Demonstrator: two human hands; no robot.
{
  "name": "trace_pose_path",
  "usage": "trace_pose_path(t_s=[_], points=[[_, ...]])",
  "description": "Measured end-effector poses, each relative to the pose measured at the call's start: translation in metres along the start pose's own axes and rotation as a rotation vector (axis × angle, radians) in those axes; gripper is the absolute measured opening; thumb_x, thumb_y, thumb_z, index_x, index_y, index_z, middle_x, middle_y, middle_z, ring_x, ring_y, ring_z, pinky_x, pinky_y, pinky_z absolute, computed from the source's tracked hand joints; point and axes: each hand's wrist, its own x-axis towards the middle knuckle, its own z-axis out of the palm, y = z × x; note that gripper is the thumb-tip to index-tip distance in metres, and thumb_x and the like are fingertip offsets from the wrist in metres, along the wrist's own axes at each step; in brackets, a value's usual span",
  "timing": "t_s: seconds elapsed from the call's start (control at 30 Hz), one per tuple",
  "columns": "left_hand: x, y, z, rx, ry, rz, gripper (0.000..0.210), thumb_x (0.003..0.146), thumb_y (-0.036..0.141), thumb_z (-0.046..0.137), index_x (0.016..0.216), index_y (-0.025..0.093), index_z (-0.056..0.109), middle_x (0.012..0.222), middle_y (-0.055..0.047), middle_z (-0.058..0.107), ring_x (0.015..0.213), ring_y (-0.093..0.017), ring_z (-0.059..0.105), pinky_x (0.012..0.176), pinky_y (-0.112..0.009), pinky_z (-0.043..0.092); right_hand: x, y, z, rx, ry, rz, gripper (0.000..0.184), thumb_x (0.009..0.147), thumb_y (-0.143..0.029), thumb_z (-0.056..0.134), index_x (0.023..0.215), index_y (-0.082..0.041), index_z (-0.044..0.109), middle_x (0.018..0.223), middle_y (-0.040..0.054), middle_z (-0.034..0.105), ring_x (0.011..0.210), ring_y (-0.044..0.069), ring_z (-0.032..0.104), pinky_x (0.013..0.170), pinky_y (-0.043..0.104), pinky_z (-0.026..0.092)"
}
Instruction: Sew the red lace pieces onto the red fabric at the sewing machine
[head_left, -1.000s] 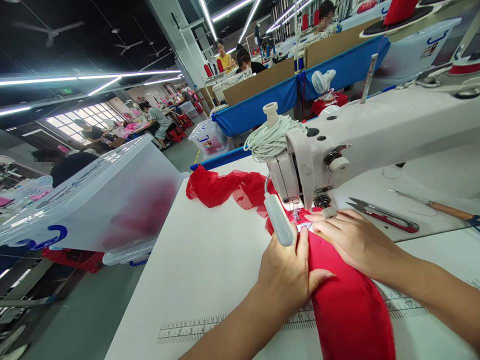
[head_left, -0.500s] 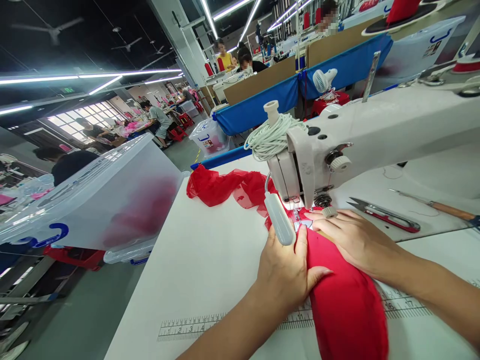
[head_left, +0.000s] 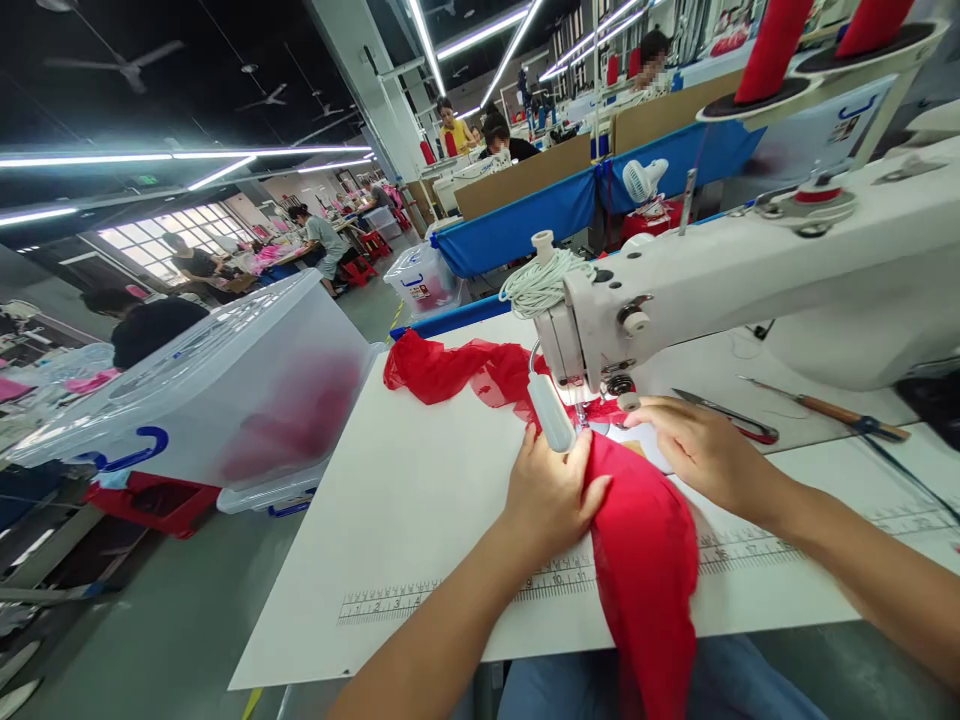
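Red fabric (head_left: pixel 645 540) runs from under the sewing machine's needle area (head_left: pixel 581 405) toward me and hangs over the table's front edge. My left hand (head_left: pixel 551 490) lies on its left side just before the presser foot, fingers stretched out and thumb resting on the cloth. To the right of the needle, my right hand (head_left: pixel 697 445) has its fingers bent together at the edge of a sheer red strip (head_left: pixel 604 410). Its fingertips are partly hidden. Behind the needle, more sheer red fabric (head_left: pixel 442 368) lies bunched on the table. A small lamp (head_left: pixel 551 412) hangs beside the needle.
Thread snips (head_left: pixel 727 415) and a wooden-handled tool (head_left: pixel 832 405) lie right of my right hand. A ruler strip (head_left: pixel 405 598) crosses the white table (head_left: pixel 360 530). Clear plastic bins (head_left: pixel 292 370) stand to the left. Red thread cones (head_left: pixel 772 50) stand beyond the machine. Other people sit farther off.
My right hand has lifted off the red fabric and drawn to its edge, with the fingers bending. The left hand stays by the needle. The view has shifted, showing the table's front edge.
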Motion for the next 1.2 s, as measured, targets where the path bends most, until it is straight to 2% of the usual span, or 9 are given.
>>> trace_pose_path(t_s=[0.17, 0.37, 0.5, 0.63, 0.8, 0.9, 1.0, 1.1, 1.2], points=[[-0.002, 0.001, -0.033, -0.065, -0.133, -0.198, 0.027, 0.096, 0.019, 0.038, 0.083, 0.017, 0.062, 0.074, -0.006, 0.063, 0.066, -0.021, 0.062, 0.058, -0.03, 0.045, -0.024, -0.014, -0.031, -0.175, -0.18, 0.285, 0.023, 0.089, -0.02, 0.045, 0.066, -0.025, 0.048, 0.054, -0.0046, 0.057, 0.041, 0.014, 0.052, 0.037, 0.025, 0.033], [-0.023, 0.039, -0.041, -0.14, -0.241, -0.216, 0.038, 0.086, 0.056, 0.06, 0.076, 0.019, 0.055, 0.069, -0.003, 0.063, 0.063, -0.022, 0.063, 0.05, -0.027, 0.037, -0.047, -0.042, -0.022, -0.16, -0.223, 0.336, 0.024, 0.089, -0.032, 0.046, 0.066, -0.025, 0.049, 0.064, -0.0014, 0.061, 0.046, 0.016, 0.057, 0.037, 0.025, 0.03], [-0.037, 0.05, -0.029, -0.251, -0.238, -0.209, 0.015, 0.089, 0.023, 0.052, 0.074, 0.02, 0.051, 0.074, -0.001, 0.065, 0.068, -0.019, 0.064, 0.057, -0.026, 0.041, -0.044, -0.054, -0.012, 0.209, -0.111, 0.519, 0.021, 0.089, -0.037, 0.043, 0.073, -0.025, 0.051, 0.062, -0.0002, 0.061, 0.05, 0.018, 0.057, 0.042, 0.028, 0.041], [-0.051, 0.036, -0.025, -0.296, -0.196, -0.317, 0.015, 0.089, 0.015, 0.04, 0.08, 0.021, 0.05, 0.07, 0.001, 0.063, 0.063, -0.016, 0.062, 0.054, -0.025, 0.044, -0.037, -0.057, -0.01, 0.713, 0.123, 0.758, 0.029, 0.084, -0.052, 0.055, 0.085, -0.023, 0.057, 0.075, 0.0048, 0.067, 0.066, 0.021, 0.064, 0.055, 0.031, 0.052], [-0.061, 0.039, -0.03, -0.406, 0.176, -0.103, 0.05, 0.074, 0.003, 0.037, 0.122, 0.013, 0.048, 0.124, -0.016, 0.057, 0.114, -0.024, 0.057, 0.091, -0.038, 0.052, -0.031, -0.067, -0.01, 1.083, 0.147, 0.883, 0.043, 0.078, -0.053, 0.069, 0.106, -0.024, 0.054, 0.092, 0.0053, 0.069, 0.069, 0.018, 0.063, 0.059, 0.029, 0.054], [-0.061, 0.051, -0.037, -0.611, -0.05, 0.081, 0.033, 0.081, 0.007, 0.038, 0.105, 0.019, 0.058, 0.102, -0.006, 0.065, 0.09, -0.018, 0.063, 0.078, -0.027, 0.052, -0.027, -0.076, -0.013, 1.161, 0.127, 0.879, 0.053, 0.075, -0.05, 0.074, 0.116, -0.025, 0.05, 0.096, 0.0033, 0.066, 0.063, 0.014, 0.058, 0.055, 0.026, 0.051], [-0.057, 0.054, -0.039, -0.735, -0.16, -0.058, 0.018, 0.087, 0.014, 0.041, 0.077, 0.021, 0.055, 0.069, 0.002, 0.059, 0.061, -0.013, 0.053, 0.06, -0.023, 0.044, -0.023, -0.081, -0.015, 1.117, 0.142, 0.89, 0.058, 0.072, -0.049, 0.076, 0.116, -0.023, 0.05, 0.09, 0.0005, 0.064, 0.052, 0.008, 0.048, 0.048, 0.022, 0.044], [-0.051, 0.046, -0.034, -0.835, 0.024, -0.29, 0.014, 0.088, 0.019, 0.042, 0.085, 0.02, 0.056, 0.076, -0.001, 0.062, 0.069, -0.016, 0.057, 0.066, -0.027, 0.045, -0.026, -0.08, -0.014, 0.988, 0.151, 0.864, 0.054, 0.073, -0.051, 0.073, 0.113, -0.021, 0.052, 0.091, 0.0021, 0.064, 0.053, 0.009, 0.049, 0.05, 0.024, 0.044], [-0.048, 0.038, -0.026, -1.134, -0.091, -0.46, 0.017, 0.09, 0.033, 0.045, 0.08, 0.02, 0.05, 0.071, -0.002, 0.063, 0.066, -0.017, 0.061, 0.065, -0.03, 0.05, -0.043, -0.078, -0.011, 0.712, 0.145, 0.754, 0.04, 0.083, -0.053, 0.061, 0.108, -0.021, 0.056, 0.092, 0.0052, 0.067, 0.065, 0.015, 0.06, 0.058, 0.027, 0.052]])
